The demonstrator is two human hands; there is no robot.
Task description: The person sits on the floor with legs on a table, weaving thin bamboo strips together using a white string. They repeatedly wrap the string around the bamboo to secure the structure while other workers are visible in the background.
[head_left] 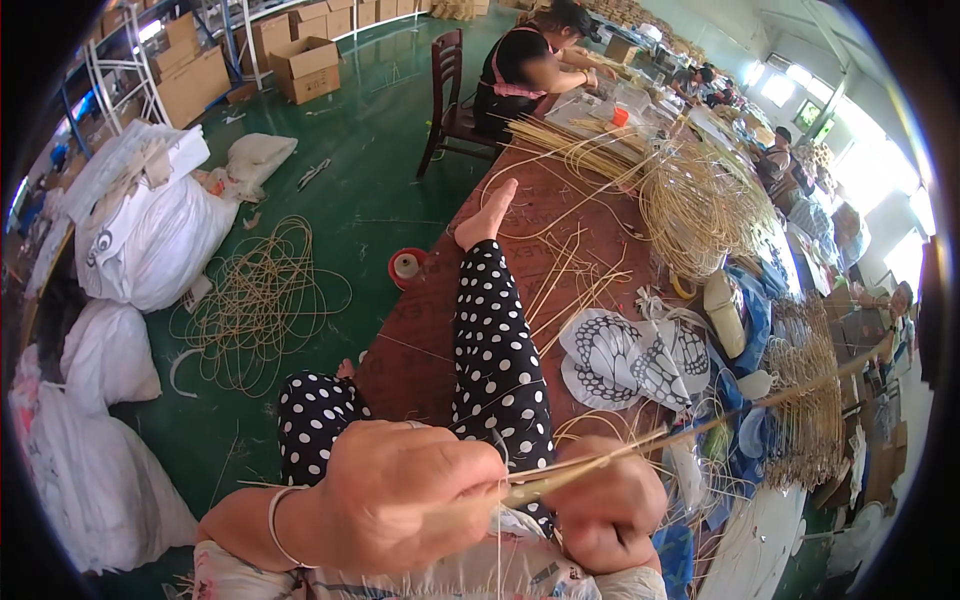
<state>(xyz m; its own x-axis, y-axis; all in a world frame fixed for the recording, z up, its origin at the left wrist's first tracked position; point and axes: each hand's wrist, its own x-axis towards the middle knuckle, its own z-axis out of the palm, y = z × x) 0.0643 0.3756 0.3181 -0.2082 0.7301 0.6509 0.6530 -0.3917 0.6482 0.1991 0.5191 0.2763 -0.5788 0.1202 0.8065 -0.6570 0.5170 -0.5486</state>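
Work in hand, judged from the grip: steadying and probably binding thin cane strips (680, 432) with a white thread (500, 555). The strips lie just above the lap, one end at the left hand, the rest slanting up to the right.

Left hand (410, 495): curled tight, strip ends pinched at thumb and forefinger; thread hangs below this pinch. Right hand (607, 505): fingers folded, strips crossing it (blurred; cannot tell whether it grips them or only touches).

Next move, as a judgement: calls for a firm left pinch, strip ends kept together, and even tension on the thread so that nothing slips or splits.

Surface: reddish-brown table (415, 355), with a leg in polka-dot trousers (490, 340) stretched along it. Right of the leg, white butterfly-wing pieces (605, 350) with black veining; farther up, a large bundle of looped cane (700, 205).

Room: green floor (370, 180) with a loose cane coil (260, 305); white sacks (150, 240) at left; cardboard boxes (305, 68) near shelving. A co-worker (520, 70) sits at the table's far side, arms over it.
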